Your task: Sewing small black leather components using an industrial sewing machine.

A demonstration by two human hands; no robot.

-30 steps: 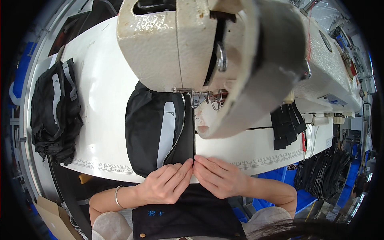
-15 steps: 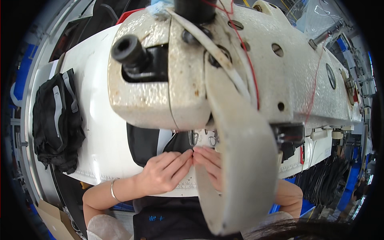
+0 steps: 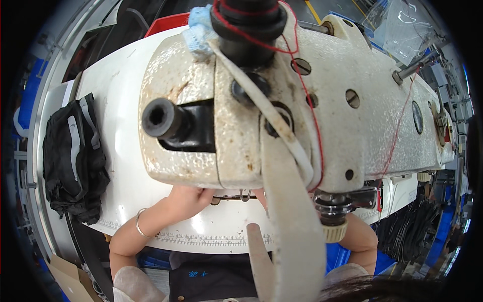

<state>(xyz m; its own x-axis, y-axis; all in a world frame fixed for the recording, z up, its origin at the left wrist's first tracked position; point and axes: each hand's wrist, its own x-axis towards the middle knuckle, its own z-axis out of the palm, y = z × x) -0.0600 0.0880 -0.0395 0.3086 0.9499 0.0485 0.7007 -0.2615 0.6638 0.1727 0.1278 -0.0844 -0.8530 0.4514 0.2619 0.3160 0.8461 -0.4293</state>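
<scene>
1. Progress: work at the sewing machine was judged under way, the left hand and right hand being placed either side of the metal foot. No finished result was shown; the amount left could not be told.
2. Left hand: partly tucked under the machine head. Fingertips were hidden; wide, narrow or holding could not be told.
3. Right hand: mostly blocked by the curved white guard, only a sliver being shown. Finger spread and any grip could not be told.
4. Location: the machine was set across the white table; any piece between the hands was covered.
5. Black fabric bundle: seen at the table's left, well apart from the left hand; whether done or waiting could not be told.
6. Edges: the near edge was lined by a printed ruler, crossed by the left forearm.
7. Room: wider leftward, toward the bundle; rightward, movement was judged tighter, limited by guard and cream knob.
</scene>
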